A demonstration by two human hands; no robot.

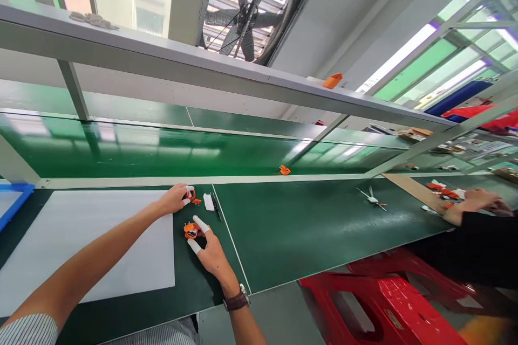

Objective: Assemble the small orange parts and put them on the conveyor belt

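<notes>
My left hand (174, 199) reaches across the white sheet's right edge and pinches a small orange plastic part (191, 194) with a dark centre, close to the green tabletop. Nearer to me, my right hand (213, 252) has its thumb and fingers round a second orange plastic part (190, 230), also dark in the middle with thin prongs on top. White finger covers sit on the tips of both hands. Just right of the left hand lie a small white block (209, 202) and a thin black tool (217, 206), whose kind I cannot make out.
A large white sheet (109, 242) covers the bench's left part, beside a blue-rimmed tray (16, 202). Farther right lies a white propeller-like piece (372, 198). An orange piece (285, 170) rests by the back ledge. A co-worker's hands (477, 202) handle orange-and-white parts. Red stools (380, 302) stand below.
</notes>
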